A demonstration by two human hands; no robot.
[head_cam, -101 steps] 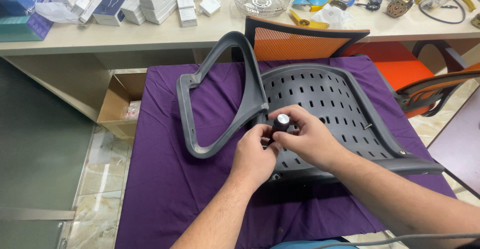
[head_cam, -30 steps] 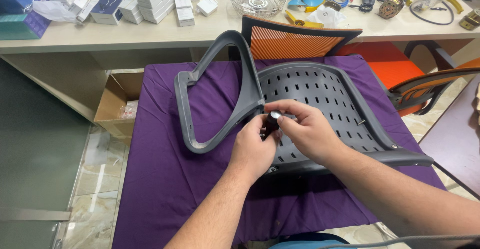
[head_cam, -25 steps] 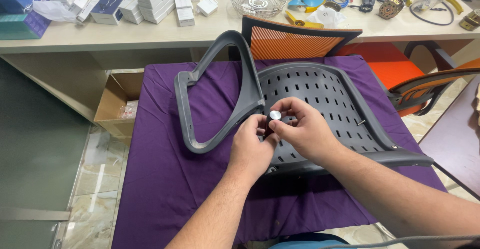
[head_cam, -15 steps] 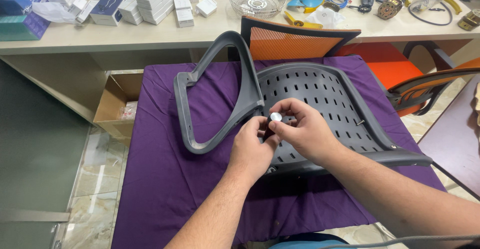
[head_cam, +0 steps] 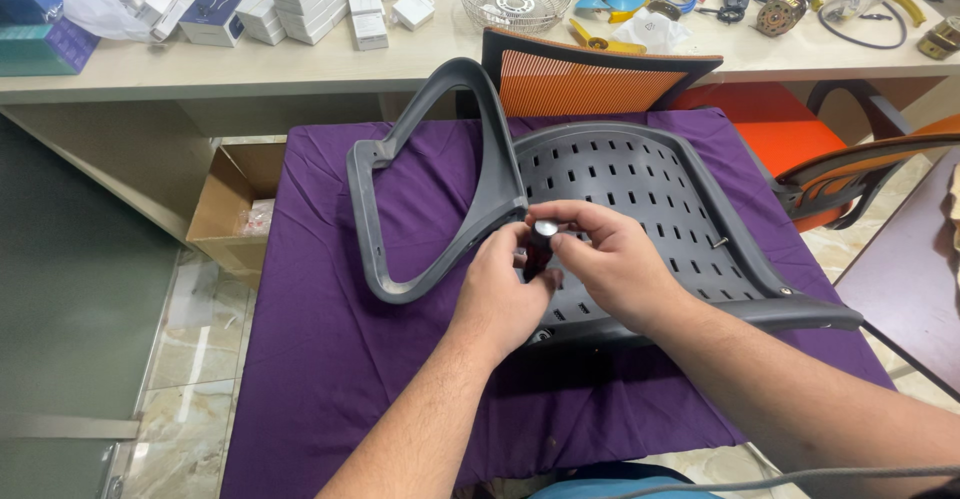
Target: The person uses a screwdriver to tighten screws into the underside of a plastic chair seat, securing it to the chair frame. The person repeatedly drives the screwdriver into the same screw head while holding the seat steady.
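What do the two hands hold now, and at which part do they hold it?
Both hands grip one small dark tool with a silver cap, upright on the grey chair seat: the left hand holds its lower shaft, and the right hand pinches it just under the cap.

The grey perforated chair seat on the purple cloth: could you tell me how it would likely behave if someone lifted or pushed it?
The grey chair seat looks like moulded plastic with many slots, so probably stiff and fairly light for its size. Its curved shell and the raised armrest loop suggest it may rock or tip if pushed at one edge. The purple cloth beneath might bunch up rather than let it slide.
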